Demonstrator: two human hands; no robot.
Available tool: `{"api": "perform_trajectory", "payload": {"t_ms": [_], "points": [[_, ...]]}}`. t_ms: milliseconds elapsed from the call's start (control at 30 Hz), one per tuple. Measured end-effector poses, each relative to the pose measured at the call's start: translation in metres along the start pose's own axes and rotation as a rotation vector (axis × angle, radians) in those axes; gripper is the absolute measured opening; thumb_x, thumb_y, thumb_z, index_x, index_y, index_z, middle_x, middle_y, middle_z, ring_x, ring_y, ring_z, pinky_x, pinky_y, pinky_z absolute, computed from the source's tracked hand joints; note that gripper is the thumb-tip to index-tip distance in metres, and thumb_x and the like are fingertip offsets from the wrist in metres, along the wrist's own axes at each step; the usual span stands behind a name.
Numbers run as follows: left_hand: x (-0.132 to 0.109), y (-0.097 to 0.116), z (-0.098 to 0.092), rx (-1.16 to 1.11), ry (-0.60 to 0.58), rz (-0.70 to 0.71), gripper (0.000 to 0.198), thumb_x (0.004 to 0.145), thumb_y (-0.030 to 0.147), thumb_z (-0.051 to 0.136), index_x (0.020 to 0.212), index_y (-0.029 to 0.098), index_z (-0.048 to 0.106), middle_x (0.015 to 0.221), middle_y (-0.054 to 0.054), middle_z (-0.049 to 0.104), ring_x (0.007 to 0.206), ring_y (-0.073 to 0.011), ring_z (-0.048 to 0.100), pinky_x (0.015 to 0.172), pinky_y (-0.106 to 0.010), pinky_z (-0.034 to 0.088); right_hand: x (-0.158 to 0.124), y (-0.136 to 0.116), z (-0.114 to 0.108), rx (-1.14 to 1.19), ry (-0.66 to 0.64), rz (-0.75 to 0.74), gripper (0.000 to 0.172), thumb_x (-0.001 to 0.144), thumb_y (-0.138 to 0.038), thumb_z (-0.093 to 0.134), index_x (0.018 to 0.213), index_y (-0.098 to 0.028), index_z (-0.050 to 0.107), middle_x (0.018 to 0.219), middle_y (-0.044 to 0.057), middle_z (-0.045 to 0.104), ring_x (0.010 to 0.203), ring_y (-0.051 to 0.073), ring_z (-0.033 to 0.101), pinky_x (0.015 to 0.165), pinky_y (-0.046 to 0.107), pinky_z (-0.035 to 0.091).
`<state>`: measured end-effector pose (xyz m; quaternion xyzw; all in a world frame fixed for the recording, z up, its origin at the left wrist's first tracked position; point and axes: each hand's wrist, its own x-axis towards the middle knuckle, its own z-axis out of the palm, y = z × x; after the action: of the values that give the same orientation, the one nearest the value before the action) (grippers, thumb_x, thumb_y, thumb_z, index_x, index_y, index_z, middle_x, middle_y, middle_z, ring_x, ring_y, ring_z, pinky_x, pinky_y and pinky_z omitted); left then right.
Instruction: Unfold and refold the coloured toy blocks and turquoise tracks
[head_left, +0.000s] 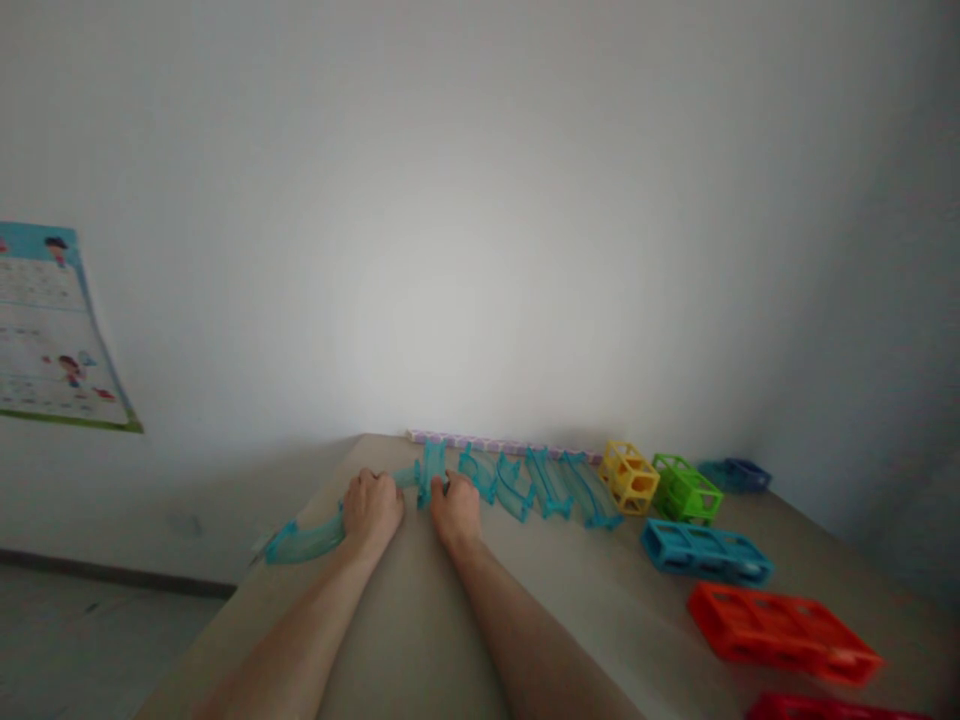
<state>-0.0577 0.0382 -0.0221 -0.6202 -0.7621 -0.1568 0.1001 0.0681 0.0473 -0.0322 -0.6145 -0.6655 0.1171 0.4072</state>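
As two hands [373, 508] [457, 508] touch tracks [434, 464], four more

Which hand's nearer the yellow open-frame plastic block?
Right. The yellow open-frame plastic block sits to the right of both hands; the right hand is closer, with translucent teal plastic track pieces between, and the left hand lies farther left.

From my right hand [456, 508], I note passage over the tabletop [562, 595] towards 4 o'clock, limited by the red frame [784, 632]. Turquoise track pieces [550, 485] obstruct 2 to 3 o'clock; the wall [465, 300] bars 12; my left hand [373, 508] blocks 9.
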Motion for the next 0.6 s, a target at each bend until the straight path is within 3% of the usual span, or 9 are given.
{"api": "perform_trajectory", "payload": {"t_ms": [133,200,333,400,500,600], "points": [[0.008,-0.009,-0.001,-0.063,-0.072,-0.087,0.036,0.08,0.036,0.05,0.094,0.011,0.071,0.103,-0.022,0.064,0.095,-0.0342,0.061,0.073,-0.04,0.05,-0.008,-0.007,-0.006,-0.01,0.063,-0.017,0.029,0.089,-0.022,0.043,0.109,-0.01,0.06,0.104,0.019,0.06,0.091,0.026,0.062,0.077,0.033,0.047],[0.012,-0.014,-0.003,-0.093,-0.096,-0.133,0.038,0.077,0.037,0.051,0.096,0.011,0.071,0.105,-0.022,0.064,0.094,-0.0356,0.063,0.072,-0.041,0.05,-0.016,-0.014,-0.009,-0.017,0.066,-0.111,0.028,0.088,-0.021,0.043,0.11,-0.013,0.058,0.108,0.016,0.058,0.09,0.023,0.062,0.076,0.032,0.047],[0.018,-0.023,-0.007,-0.127,-0.129,-0.206,0.041,0.076,0.039,0.049,0.091,0.009,0.072,0.095,-0.023,0.069,0.087,-0.0363,0.066,0.067,-0.04,0.051,-0.036,-0.031,-0.01,-0.046,-0.141,-0.52,0.019,0.083,-0.018,0.045,0.094,-0.018,0.061,0.092,0.007,0.062,0.083,0.02,0.061,0.074,0.028,0.047],[0.021,-0.027,-0.009,-0.136,-0.138,-0.237,0.044,0.079,0.041,0.043,0.088,0.01,0.072,0.089,-0.022,0.07,0.085,-0.035,0.067,0.066,-0.039,0.051,-0.043,-0.037,-0.008,-0.06,-0.259,-0.681,0.018,0.077,-0.02,0.052,0.091,-0.017,0.062,0.096,0.007,0.063,0.087,0.02,0.06,0.076,0.029,0.047],[0.024,-0.027,-0.01,-0.193,-0.101,-0.251,0.05,0.083,0.044,0.035,0.085,0.011,0.073,0.087,-0.02,0.071,0.087,-0.0321,0.067,0.071,-0.037,0.05,-0.047,-0.04,-0.004,-0.052,-0.372,-0.829,0.021,0.073,-0.021,0.058,0.092,-0.017,0.065,0.1,0.007,0.063,0.094,0.022,0.057,0.083,0.03,0.045],[0.026,-0.025,-0.011,-0.364,-0.014,-0.281,0.052,0.084,0.047,0.036,0.079,0.011,0.073,0.081,-0.02,0.071,0.085,-0.0331,0.067,0.073,-0.039,0.049,-0.046,-0.038,-0.004,-0.043,-0.404,-0.866,0.026,0.074,-0.023,0.059,0.098,-0.017,0.065,0.102,0.007,0.063,0.095,0.022,0.055,0.088,0.03,0.043]]}}
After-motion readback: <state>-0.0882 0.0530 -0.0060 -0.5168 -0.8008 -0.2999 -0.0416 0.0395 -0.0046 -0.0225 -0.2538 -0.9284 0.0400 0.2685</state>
